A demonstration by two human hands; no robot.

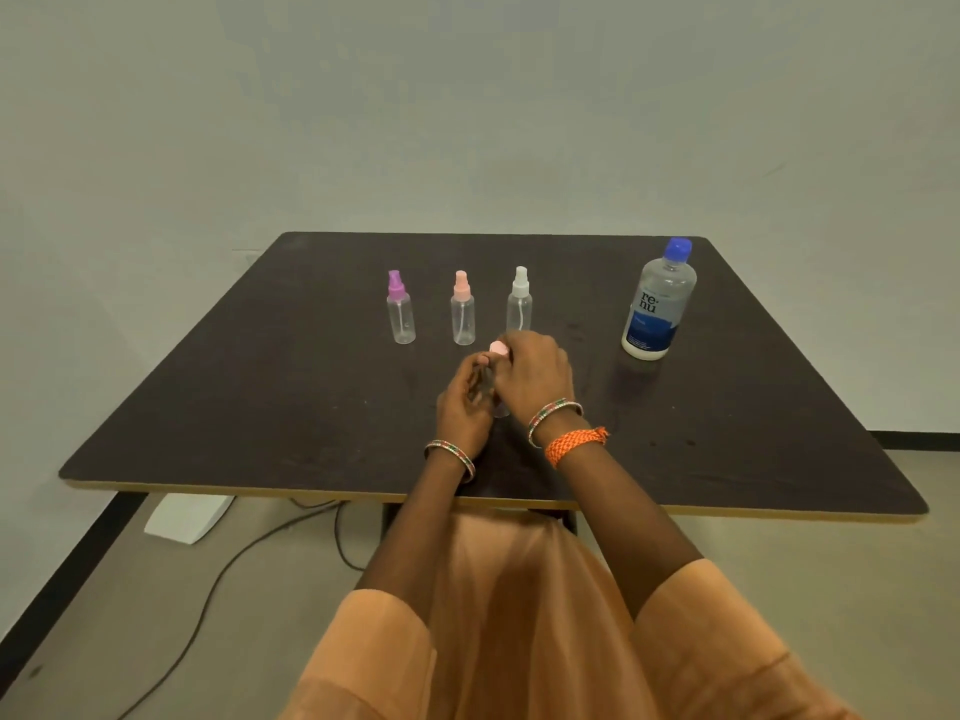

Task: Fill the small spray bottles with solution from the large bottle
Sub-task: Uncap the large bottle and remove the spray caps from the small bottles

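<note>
Left hand (pixel 464 407) grips small spray bottle (pixel 500 405) body; right hand (pixel 535 368) pinches pink cap (pixel 497 347). Keep upright, twist off; large bottle (pixel 658 301) waits at 2 o'clock.

Dressed in a loose, peach-orange garment with wide sleeves (pixel 727 631) ending around the elbow. Forearms bare. One beaded bangle (pixel 451 456) on the left wrist — red, green and silver. On the right wrist, a matching bangle (pixel 554 414) plus a braided orange thread band (pixel 574 443), knotted at the side.
</note>
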